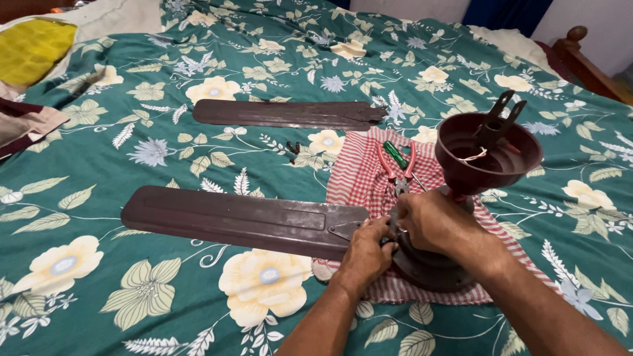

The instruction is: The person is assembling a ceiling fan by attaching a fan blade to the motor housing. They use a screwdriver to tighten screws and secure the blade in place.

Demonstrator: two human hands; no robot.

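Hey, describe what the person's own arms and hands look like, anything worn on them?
Both forearms are bare as far as the frame shows: no sleeves in view. The left hand and right hand wear no gloves, and no watch, bracelet or ring shows. The fingertips are hidden, so rings there cannot be ruled out.

Bed (165,290) in green floral sheet — fan blade (237,221), second blade (287,114), checked cloth (359,181) lying on it.

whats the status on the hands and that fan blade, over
Both hands, left and right, at fan motor, where near blade joins. Second blade lies apart. Pliers beside them on checked cloth.
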